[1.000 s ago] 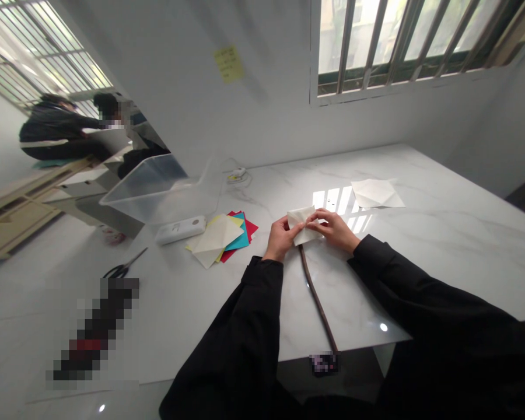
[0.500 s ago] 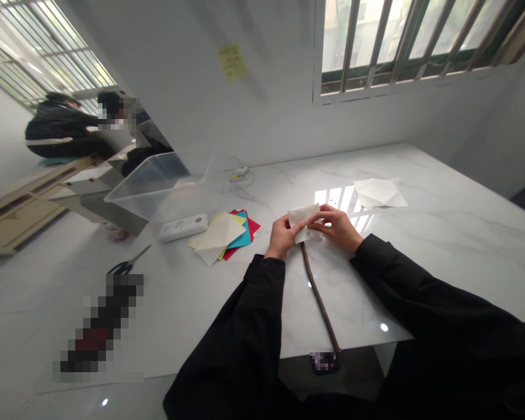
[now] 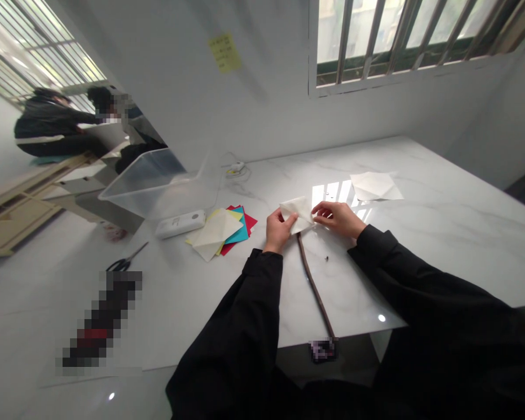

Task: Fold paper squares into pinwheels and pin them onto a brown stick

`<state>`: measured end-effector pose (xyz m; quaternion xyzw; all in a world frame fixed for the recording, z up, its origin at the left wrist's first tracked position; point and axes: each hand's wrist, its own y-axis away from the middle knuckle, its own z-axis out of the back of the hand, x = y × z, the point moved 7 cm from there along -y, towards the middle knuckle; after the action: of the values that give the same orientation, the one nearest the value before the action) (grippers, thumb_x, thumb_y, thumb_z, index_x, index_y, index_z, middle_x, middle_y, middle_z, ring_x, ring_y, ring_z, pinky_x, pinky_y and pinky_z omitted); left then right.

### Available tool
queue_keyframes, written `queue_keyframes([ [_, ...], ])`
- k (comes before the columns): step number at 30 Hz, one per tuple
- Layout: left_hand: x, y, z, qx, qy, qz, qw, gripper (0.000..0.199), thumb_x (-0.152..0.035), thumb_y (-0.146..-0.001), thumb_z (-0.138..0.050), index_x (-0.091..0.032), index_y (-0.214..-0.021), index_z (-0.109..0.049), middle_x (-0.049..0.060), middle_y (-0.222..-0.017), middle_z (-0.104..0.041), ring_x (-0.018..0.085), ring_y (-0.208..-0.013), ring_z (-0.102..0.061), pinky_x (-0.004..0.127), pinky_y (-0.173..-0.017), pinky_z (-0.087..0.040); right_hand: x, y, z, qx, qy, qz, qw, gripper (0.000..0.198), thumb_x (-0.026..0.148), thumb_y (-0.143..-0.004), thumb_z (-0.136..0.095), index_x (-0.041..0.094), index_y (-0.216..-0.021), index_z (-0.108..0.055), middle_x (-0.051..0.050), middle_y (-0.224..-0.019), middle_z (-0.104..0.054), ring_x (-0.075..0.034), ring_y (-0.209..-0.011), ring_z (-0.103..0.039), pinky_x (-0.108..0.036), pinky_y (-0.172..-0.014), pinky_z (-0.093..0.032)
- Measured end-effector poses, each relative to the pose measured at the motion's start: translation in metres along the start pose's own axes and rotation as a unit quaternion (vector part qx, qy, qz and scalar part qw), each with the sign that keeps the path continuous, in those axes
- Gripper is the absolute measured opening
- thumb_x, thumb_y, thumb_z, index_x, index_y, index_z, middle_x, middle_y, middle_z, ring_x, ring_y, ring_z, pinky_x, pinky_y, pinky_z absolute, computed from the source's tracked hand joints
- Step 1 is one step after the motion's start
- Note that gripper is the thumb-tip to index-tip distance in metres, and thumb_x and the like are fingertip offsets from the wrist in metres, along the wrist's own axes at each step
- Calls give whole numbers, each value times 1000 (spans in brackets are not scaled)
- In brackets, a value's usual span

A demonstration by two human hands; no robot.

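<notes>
A folded piece of cream-white paper (image 3: 298, 209) is held just above the table. My left hand (image 3: 280, 228) grips its left side, thumb lying on top and fingers beneath. At the right corner of the paper, my right hand (image 3: 336, 217) has its thumb and fingertips pinched together on the edge. A thin, slightly bent brown strip like a stick or strap (image 3: 310, 277) runs from under the paper to the table's front edge. Its lower end meets a blurred-out dark object (image 3: 323, 350). A small dark speck (image 3: 326, 258) lies right of the strip.
Left of my hands are stacked coloured papers (image 3: 214, 233), a white oblong device (image 3: 181, 224), a clear plastic bin (image 3: 144, 186), scissors (image 3: 125, 262) and a blurred-out dark object (image 3: 100, 321). Another creased white sheet (image 3: 376, 185) lies back right. A cable (image 3: 236, 169) sits by the wall; people sit far left.
My right hand has slid from the paper's middle to its right corner, uncovering more of the sheet. The left hand keeps its hold. The dark speck now shows on the table.
</notes>
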<state>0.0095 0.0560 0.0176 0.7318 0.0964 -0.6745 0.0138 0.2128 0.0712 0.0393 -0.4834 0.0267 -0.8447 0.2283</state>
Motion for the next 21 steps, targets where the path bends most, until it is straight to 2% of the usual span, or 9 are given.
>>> queue_keyframes([
  [4, 1, -3, 3, -15, -14, -2, 1000, 41, -42, -65, -91, -15, -93, -78, 7, -93, -80, 21, -82, -70, 31, -79, -54, 5, 18, 7, 115, 88, -27, 989, 20, 38, -89, -75, 20, -96, -81, -2, -76, -73, -16, -67, -62, -31, -69, -48],
  [6, 3, -4, 4, -23, -18, -3, 1000, 42, -42, -65, -91, -14, -93, -78, 8, -94, -80, 21, -83, -71, 31, -79, -54, 13, 37, 6, 172, 94, -25, 980, 24, 41, -90, -77, 20, -100, -83, -3, -78, -73, -16, -69, -62, -31, -69, -48],
  [8, 4, -5, 3, -25, -14, -2, 1000, 42, -41, -65, -91, -14, -93, -78, 8, -95, -80, 21, -84, -71, 31, -79, -54, 21, 55, 3, 202, 79, -20, 976, 27, 42, -88, -80, 20, -103, -83, -3, -79, -73, -16, -70, -63, -30, -69, -49],
  [10, 5, -5, 2, -23, -7, 2, 1000, 42, -41, -65, -91, -14, -94, -78, 9, -95, -80, 22, -84, -71, 31, -79, -55, 28, 71, -1, 204, 68, 2, 977, 30, 41, -86, -84, 20, -108, -83, -4, -87, -75, -17, -74, -65, -30, -70, -52],
  [12, 6, -5, 2, -21, 0, 5, 1000, 42, -41, -65, -92, -14, -94, -78, 9, -95, -80, 22, -83, -72, 32, -79, -55, 34, 80, -5, 178, 70, 34, 981, 35, 36, -83, -88, 21, -114, -82, -6, -97, -76, -18, -80, -68, -30, -72, -54],
  [14, 5, -5, 2, -21, 5, 5, 1000, 43, -40, -64, -92, -14, -94, -78, 9, -95, -80, 22, -84, -72, 33, -80, -55, 38, 86, -9, 155, 78, 64, 983, 31, 31, -85, -87, 22, -114, -82, -7, -101, -75, -18, -79, -68, -30, -74, -55],
  [17, 4, -4, 1, -21, 13, 2, 1000, 44, -40, -64, -93, -14, -95, -77, 9, -96, -80, 23, -85, -72, 34, -82, -56, 43, 90, -14, 148, 79, 92, 982, 11, 28, -94, -79, 23, -102, -84, -5, -94, -75, -14, -71, -65, -29, -72, -54],
  [21, 5, -5, 1, -16, 18, 0, 1000, 41, -38, -65, -91, -13, -95, -78, 10, -97, -81, 22, -85, -73, 33, -83, -56, 43, 92, -14, 120, 77, 96, 985, 10, 26, -97, -75, 22, -92, -83, -3, -87, -75, -13, -67, -63, -27, -68, -52],
])
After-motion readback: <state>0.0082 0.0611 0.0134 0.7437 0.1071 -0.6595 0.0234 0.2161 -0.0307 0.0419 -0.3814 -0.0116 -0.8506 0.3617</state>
